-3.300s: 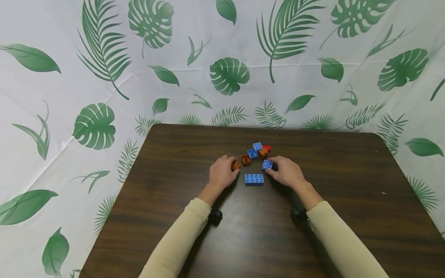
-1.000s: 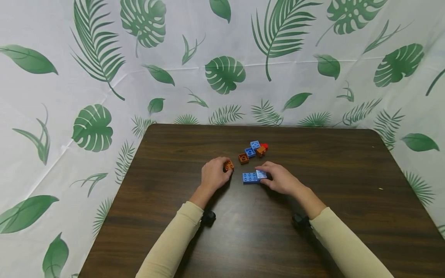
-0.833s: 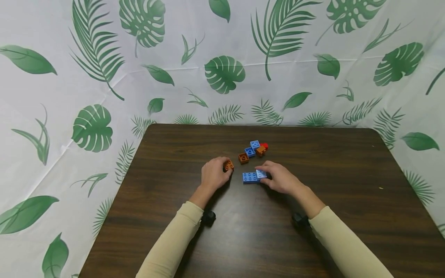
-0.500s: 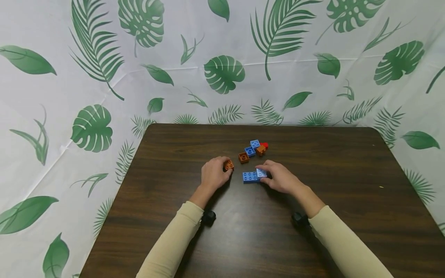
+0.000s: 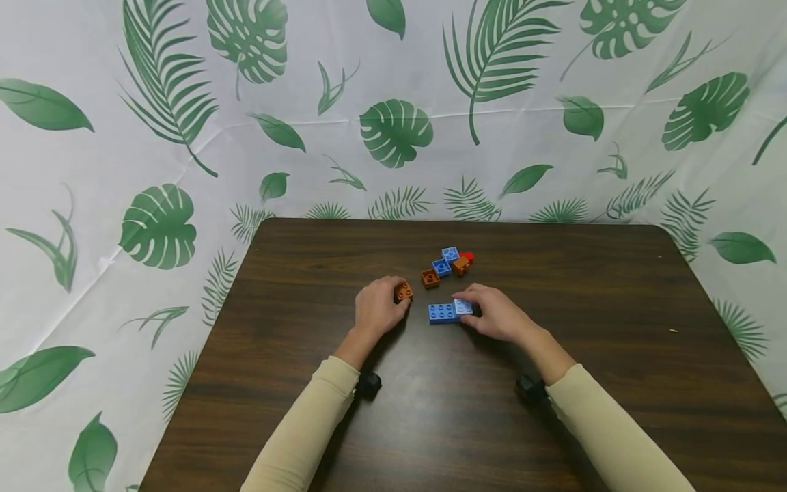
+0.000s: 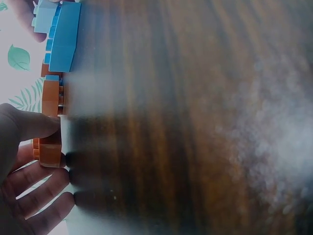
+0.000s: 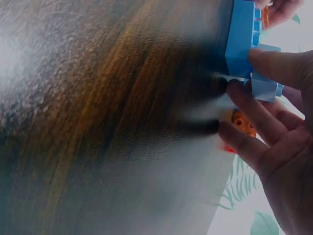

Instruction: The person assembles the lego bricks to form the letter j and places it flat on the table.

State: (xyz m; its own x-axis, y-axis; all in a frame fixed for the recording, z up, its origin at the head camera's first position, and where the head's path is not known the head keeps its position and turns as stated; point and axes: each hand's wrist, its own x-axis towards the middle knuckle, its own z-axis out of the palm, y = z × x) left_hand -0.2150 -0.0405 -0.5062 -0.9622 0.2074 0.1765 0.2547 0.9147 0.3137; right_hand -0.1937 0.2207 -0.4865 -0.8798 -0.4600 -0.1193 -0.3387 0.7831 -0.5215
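Observation:
My left hand pinches an orange 2x2 toy brick between thumb and fingers, low over the table. In the left wrist view the same orange brick has its studs away from the tabletop. My right hand grips a light blue 2x2 brick, which sits on the right end of a longer blue brick. Seen from the right wrist, the thumb lies across the joint of the small brick and the long one. Whether the studs are fully pressed together I cannot tell.
Behind the hands lie a brown-orange brick, two blue bricks, another orange brick and a red piece, close together. The dark wooden table reaches back to a white leaf-patterned cloth.
Since the oldest frame, my right hand has brought the light blue brick nearer and onto the long blue brick. My left hand has shifted slightly left with its orange brick. Lately both stay still.

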